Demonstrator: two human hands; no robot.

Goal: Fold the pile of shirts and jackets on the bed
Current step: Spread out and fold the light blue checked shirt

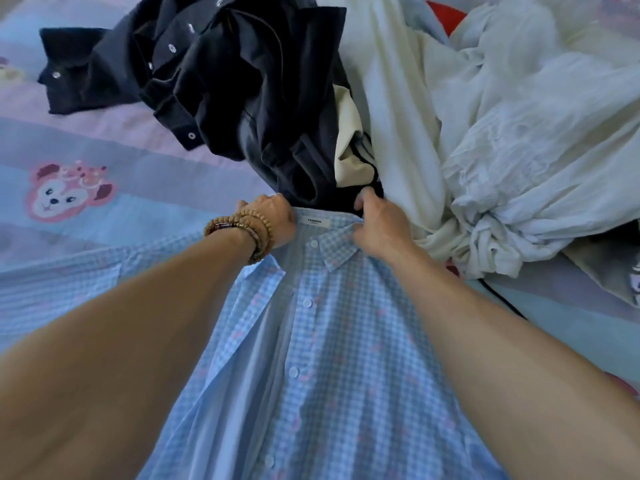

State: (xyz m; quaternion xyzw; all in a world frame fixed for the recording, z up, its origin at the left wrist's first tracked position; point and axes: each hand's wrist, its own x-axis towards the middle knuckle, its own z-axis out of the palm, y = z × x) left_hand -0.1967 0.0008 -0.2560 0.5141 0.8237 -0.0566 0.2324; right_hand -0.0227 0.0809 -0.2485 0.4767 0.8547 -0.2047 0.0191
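Observation:
A light blue checked shirt lies front up on the bed, buttons down its middle and collar at the far end. My left hand, with bead bracelets on the wrist, grips the left side of the collar. My right hand grips the right side of the collar beside the white label. Just beyond the collar lies the pile: dark navy shirts on the left, white and pale garments on the right.
The bed cover is pink, lilac and blue with a cartoon animal print at the left. A navy sleeve stretches out to the far left. A cream garment with dark stripes sits between the navy and white clothes.

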